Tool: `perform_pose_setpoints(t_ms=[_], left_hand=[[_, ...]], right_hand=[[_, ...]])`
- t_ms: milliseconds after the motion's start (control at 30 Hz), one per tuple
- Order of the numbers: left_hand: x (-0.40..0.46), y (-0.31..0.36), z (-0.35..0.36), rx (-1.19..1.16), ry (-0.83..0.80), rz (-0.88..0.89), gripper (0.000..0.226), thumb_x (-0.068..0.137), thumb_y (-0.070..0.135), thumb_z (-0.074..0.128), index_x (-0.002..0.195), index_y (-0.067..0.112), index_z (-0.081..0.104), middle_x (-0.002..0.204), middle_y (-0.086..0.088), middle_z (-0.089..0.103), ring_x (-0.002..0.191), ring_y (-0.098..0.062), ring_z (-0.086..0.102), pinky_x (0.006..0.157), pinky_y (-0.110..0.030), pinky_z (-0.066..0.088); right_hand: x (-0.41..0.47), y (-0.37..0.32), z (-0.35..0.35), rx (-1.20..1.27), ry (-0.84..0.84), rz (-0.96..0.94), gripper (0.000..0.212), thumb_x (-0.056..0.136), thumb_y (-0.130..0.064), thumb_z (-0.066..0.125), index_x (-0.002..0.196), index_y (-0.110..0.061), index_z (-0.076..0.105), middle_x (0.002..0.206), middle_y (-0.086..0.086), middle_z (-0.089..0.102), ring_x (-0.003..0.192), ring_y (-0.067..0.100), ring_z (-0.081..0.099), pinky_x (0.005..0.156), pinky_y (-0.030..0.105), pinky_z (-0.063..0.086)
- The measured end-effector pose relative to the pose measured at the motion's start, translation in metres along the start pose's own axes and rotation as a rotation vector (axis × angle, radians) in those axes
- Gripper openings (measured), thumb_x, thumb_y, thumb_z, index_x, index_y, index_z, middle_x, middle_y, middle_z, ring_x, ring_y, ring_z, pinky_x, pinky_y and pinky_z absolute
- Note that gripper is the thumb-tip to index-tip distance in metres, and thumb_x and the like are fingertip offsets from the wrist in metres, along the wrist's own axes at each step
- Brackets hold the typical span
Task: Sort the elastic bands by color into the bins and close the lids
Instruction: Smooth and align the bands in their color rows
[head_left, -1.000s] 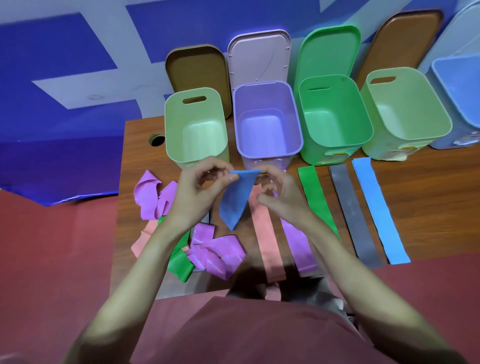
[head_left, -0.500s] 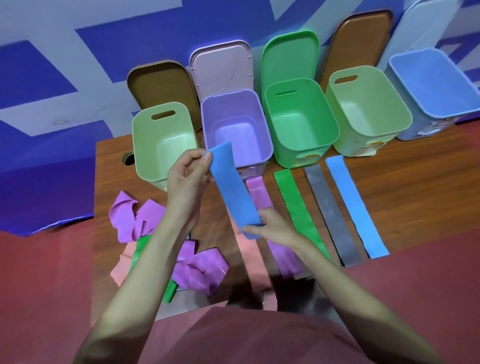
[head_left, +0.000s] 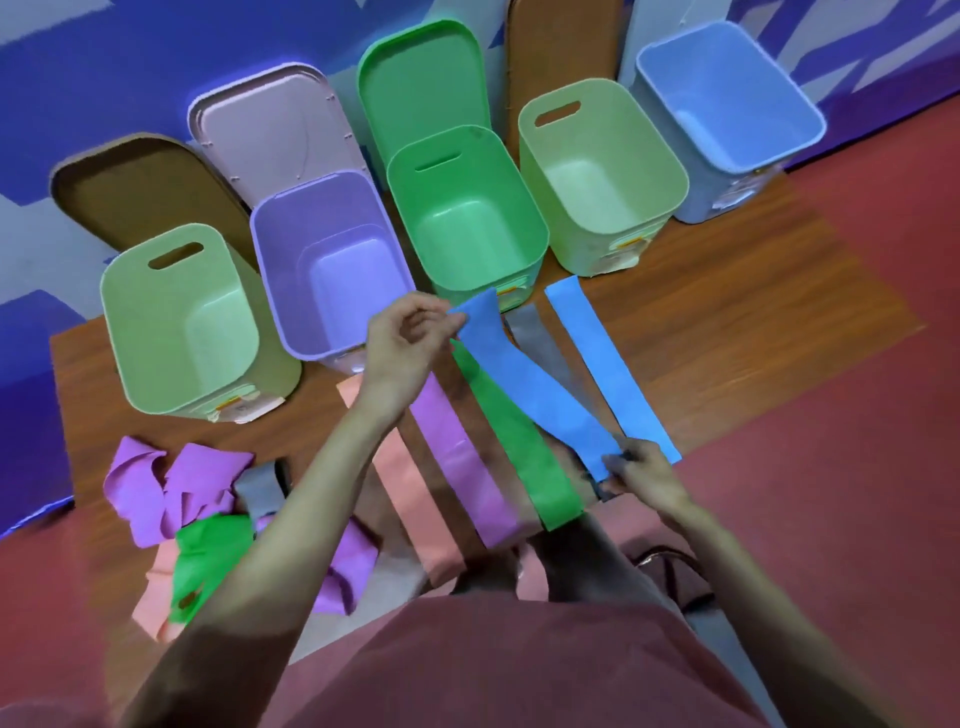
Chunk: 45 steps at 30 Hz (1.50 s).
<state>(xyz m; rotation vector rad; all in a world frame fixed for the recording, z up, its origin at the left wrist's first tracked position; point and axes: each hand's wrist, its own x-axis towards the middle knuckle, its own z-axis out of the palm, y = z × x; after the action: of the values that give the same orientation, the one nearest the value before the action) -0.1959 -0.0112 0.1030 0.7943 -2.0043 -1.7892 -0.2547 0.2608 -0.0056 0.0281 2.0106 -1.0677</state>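
I hold a blue elastic band (head_left: 530, 379) stretched out above the table. My left hand (head_left: 405, 343) pinches its far end and my right hand (head_left: 641, 470) pinches its near end. The band crosses over a grey band (head_left: 540, 338) and lies beside a flat blue band (head_left: 608, 364). Green (head_left: 524, 447), purple (head_left: 462, 457) and pink (head_left: 400, 478) bands lie flat in a row. Five open bins stand at the back: light green (head_left: 171, 322), purple (head_left: 327, 260), green (head_left: 467, 213), light green (head_left: 597, 171) and blue (head_left: 727, 104).
A jumbled pile of purple, green, pink and grey bands (head_left: 192, 499) lies at the table's near left. Lids lean on the wall behind the bins: brown (head_left: 140, 187), pale pink (head_left: 275, 130), green (head_left: 421, 83) and brown (head_left: 561, 57). The wooden table (head_left: 727, 312) stands over a red floor.
Both hands carried the blue band to the right, from in front of the purple bin to over the grey and blue flat bands. The camera view shifted too.
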Motion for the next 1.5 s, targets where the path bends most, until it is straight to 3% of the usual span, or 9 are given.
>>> perform_pose_setpoints(t_ms=[67, 233, 300, 400, 633, 833, 1100, 1367, 1500], left_hand=[[0.015, -0.006, 0.024, 0.175, -0.068, 0.034, 0.021, 0.078, 0.002, 0.073, 0.073, 0.018, 0.06, 0.059, 0.009, 0.059, 0.057, -0.007, 0.053, 0.058, -0.018, 0.042], [0.055, -0.01, 0.085, 0.486, -0.112, 0.134, 0.009, 0.076, 0.01, 0.074, 0.076, 0.008, 0.065, 0.065, 0.002, 0.062, 0.052, 0.002, 0.051, 0.057, -0.017, 0.039], [0.069, -0.014, 0.109, 0.669, -0.09, 0.23, 0.007, 0.078, 0.012, 0.07, 0.081, 0.008, 0.064, 0.077, -0.006, 0.069, 0.068, -0.018, 0.063, 0.066, -0.029, 0.046], [0.082, -0.026, 0.141, 0.905, -0.053, 0.245, 0.009, 0.083, 0.012, 0.058, 0.089, 0.006, 0.06, 0.088, -0.018, 0.067, 0.083, -0.038, 0.061, 0.069, -0.044, 0.047], [0.084, -0.078, 0.181, 0.664, 0.203, 0.052, 0.008, 0.085, 0.012, 0.058, 0.09, 0.008, 0.063, 0.085, -0.011, 0.069, 0.08, -0.032, 0.063, 0.069, -0.038, 0.045], [0.09, -0.092, 0.204, 0.624, 0.235, 0.016, 0.01, 0.09, 0.01, 0.054, 0.094, 0.005, 0.062, 0.091, -0.011, 0.068, 0.087, -0.028, 0.061, 0.068, -0.026, 0.034], [0.109, -0.111, 0.208, 0.754, 0.251, -0.171, 0.019, 0.091, 0.012, 0.046, 0.104, 0.008, 0.059, 0.101, -0.011, 0.067, 0.095, -0.031, 0.06, 0.071, -0.032, 0.038], [0.111, -0.117, 0.207, 0.86, 0.201, -0.197, 0.021, 0.088, 0.009, 0.043, 0.105, 0.008, 0.055, 0.102, -0.012, 0.065, 0.092, -0.033, 0.06, 0.066, -0.032, 0.035], [0.112, -0.116, 0.208, 0.889, 0.189, -0.203, 0.023, 0.089, 0.005, 0.04, 0.107, 0.008, 0.054, 0.103, -0.012, 0.063, 0.091, -0.033, 0.059, 0.065, -0.033, 0.035]], right_hand=[[0.003, 0.011, -0.021, 0.044, 0.088, 0.061, 0.035, 0.084, 0.015, 0.04, 0.064, -0.011, 0.05, 0.058, 0.006, 0.047, 0.035, 0.003, 0.044, 0.041, 0.015, 0.041], [0.01, 0.028, -0.057, 0.213, 0.244, 0.163, 0.027, 0.085, 0.014, 0.047, 0.075, -0.01, 0.056, 0.065, 0.006, 0.053, 0.031, 0.002, 0.046, 0.038, 0.015, 0.041], [0.014, 0.032, -0.063, 0.227, 0.269, 0.177, 0.023, 0.085, 0.012, 0.051, 0.078, -0.009, 0.058, 0.064, 0.007, 0.053, 0.03, 0.003, 0.046, 0.037, 0.016, 0.041], [0.021, 0.038, -0.064, 0.177, 0.267, 0.185, 0.025, 0.084, 0.007, 0.055, 0.073, -0.014, 0.057, 0.063, 0.008, 0.056, 0.028, 0.008, 0.047, 0.039, 0.02, 0.042], [0.034, 0.05, -0.055, 0.049, 0.285, 0.148, 0.02, 0.074, -0.007, 0.065, 0.061, -0.016, 0.054, 0.059, 0.009, 0.061, 0.051, 0.036, 0.061, 0.052, 0.039, 0.048], [0.047, 0.061, -0.054, 0.042, 0.273, 0.163, 0.016, 0.074, -0.016, 0.065, 0.063, -0.017, 0.055, 0.064, 0.009, 0.068, 0.06, 0.035, 0.066, 0.059, 0.042, 0.053], [0.05, 0.055, -0.057, 0.08, 0.263, 0.196, 0.016, 0.076, -0.017, 0.065, 0.067, -0.007, 0.057, 0.05, 0.003, 0.061, 0.051, 0.025, 0.064, 0.049, 0.028, 0.046], [0.053, 0.053, -0.057, 0.026, 0.266, 0.184, 0.023, 0.077, -0.018, 0.068, 0.062, -0.008, 0.054, 0.052, 0.003, 0.056, 0.053, 0.026, 0.06, 0.051, 0.028, 0.045], [0.051, 0.051, -0.055, 0.001, 0.264, 0.17, 0.02, 0.077, -0.014, 0.069, 0.064, -0.008, 0.055, 0.051, 0.0, 0.058, 0.04, 0.008, 0.057, 0.042, 0.02, 0.044]])
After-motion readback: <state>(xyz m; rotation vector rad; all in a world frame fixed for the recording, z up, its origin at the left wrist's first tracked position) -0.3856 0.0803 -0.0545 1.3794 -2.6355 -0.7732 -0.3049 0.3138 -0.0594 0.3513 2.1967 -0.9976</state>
